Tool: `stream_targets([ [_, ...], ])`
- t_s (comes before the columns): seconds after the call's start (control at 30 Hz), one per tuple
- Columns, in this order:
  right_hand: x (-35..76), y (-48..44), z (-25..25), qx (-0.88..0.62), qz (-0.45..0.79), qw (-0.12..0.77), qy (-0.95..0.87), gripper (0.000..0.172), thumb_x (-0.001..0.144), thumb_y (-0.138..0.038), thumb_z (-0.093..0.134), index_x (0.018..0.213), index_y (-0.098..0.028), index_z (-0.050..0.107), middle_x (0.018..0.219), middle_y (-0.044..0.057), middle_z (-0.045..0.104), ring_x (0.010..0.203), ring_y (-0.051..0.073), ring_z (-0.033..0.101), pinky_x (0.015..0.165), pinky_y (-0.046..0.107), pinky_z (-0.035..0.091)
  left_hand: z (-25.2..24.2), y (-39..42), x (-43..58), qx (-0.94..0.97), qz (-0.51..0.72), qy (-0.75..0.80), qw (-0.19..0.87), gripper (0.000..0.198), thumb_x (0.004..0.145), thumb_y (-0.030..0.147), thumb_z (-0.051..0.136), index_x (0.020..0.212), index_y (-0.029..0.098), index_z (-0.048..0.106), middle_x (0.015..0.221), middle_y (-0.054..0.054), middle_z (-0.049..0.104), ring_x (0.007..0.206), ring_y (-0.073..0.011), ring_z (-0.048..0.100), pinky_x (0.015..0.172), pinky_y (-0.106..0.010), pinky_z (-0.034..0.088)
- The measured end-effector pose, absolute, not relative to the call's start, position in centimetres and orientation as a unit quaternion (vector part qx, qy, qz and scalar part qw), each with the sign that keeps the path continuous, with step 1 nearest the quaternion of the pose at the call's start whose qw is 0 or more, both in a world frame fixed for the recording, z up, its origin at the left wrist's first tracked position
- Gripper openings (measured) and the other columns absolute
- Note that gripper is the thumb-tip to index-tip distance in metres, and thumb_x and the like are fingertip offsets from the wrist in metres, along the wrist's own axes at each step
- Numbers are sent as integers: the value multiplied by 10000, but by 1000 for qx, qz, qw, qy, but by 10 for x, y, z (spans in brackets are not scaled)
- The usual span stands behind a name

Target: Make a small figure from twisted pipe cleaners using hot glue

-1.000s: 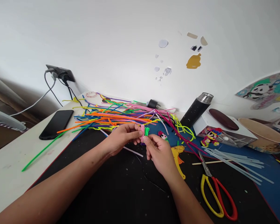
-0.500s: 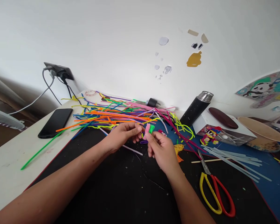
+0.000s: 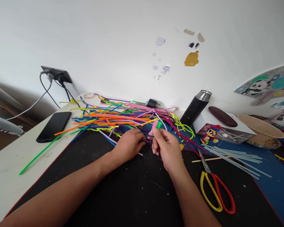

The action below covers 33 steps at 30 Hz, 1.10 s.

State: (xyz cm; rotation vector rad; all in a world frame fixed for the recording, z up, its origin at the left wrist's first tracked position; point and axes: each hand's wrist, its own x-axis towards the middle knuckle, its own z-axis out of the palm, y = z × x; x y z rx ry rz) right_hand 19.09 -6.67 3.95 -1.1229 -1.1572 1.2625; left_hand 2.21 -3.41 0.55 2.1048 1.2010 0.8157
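Observation:
Pinched between the thumb and fingers of my right hand (image 3: 169,146) is a small bundle of folded pipe cleaners (image 3: 154,127), pink on one side and green on the other. My left hand (image 3: 131,143) is lowered to the black mat (image 3: 123,189), its fingers curled together beside small colourful bits. Whatever its fingertips pinch is hidden. A heap of loose pipe cleaners (image 3: 104,118) in many colours lies just beyond both hands.
Scissors (image 3: 209,183) with yellow and red handles lie right of my right arm, near pale glue sticks (image 3: 241,157). A black flask (image 3: 195,108), a white box (image 3: 227,129) and a small figure (image 3: 210,134) stand behind. A phone (image 3: 54,126) lies at left.
My left hand has come away from the bundle and gone down to the mat, fingers curling under. My right hand keeps the bundle, slightly shifted right. The view has shifted a little.

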Motion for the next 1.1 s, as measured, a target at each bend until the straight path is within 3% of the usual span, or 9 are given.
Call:
stream_targets([
  [0.07, 191, -67, 40, -470, 527, 520, -481, 486, 907, -618, 695, 689, -215, 533, 507, -68, 490, 405, 95, 478, 394, 213, 325, 12, -33, 19, 709, 359, 457, 399, 55, 846, 246, 736, 813, 209, 712, 837, -44, 673, 822, -224, 593, 763, -332, 426],
  [0.17, 191, -68, 41, -477, 521, 516, -484, 494, 898, -633, 692, 686, -217, 530, 508, -63, 494, 410, 100, 486, 394, 215, 329, 24, -32, 13, 523, 441, 420, 596, 225, 797, 373, 815, 820, 191, 685, 756, 1, 627, 657, -146, 529, 640, -278, 396],
  [0.27, 188, -69, 43, -488, 512, 499, -500, 496, 894, -648, 681, 688, -219, 543, 500, -57, 496, 413, 109, 485, 399, 223, 335, 34, -31, 9, 409, 485, 373, 677, 316, 724, 394, 887, 771, 171, 668, 664, 22, 576, 594, -110, 485, 583, -248, 365],
  [1.1, 184, -71, 38, -511, 471, 423, -582, 449, 953, -591, 620, 701, -231, 530, 514, -54, 507, 430, 122, 506, 436, 238, 372, 41, -36, 6, 484, 429, 363, 671, 364, 663, 408, 928, 779, 150, 700, 685, 16, 610, 590, -101, 510, 595, -254, 405],
])
